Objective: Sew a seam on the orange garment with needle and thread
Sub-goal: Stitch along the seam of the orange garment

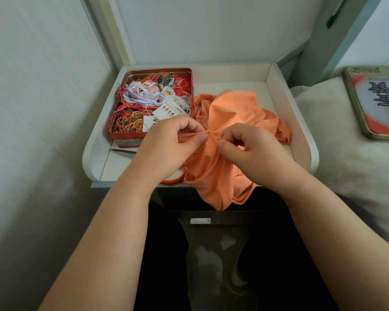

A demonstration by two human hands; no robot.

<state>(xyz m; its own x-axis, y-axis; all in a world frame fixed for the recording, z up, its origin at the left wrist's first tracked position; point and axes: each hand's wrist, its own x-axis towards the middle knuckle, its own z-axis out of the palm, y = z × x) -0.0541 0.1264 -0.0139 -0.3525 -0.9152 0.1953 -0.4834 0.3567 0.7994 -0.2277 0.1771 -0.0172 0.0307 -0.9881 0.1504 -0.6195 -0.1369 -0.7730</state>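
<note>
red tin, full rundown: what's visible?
The red tin is a rectangular metal box with rounded corners, lid off, upright at the back left of the white tray. It is packed with tangled multicoloured thread, white strips and small printed cards. The orange garment lies by its right side; the left hand overlaps its front corner.

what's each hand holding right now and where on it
Left hand pinches a fold of the orange garment at the seam; right hand pinches the needle by its near end.
</note>
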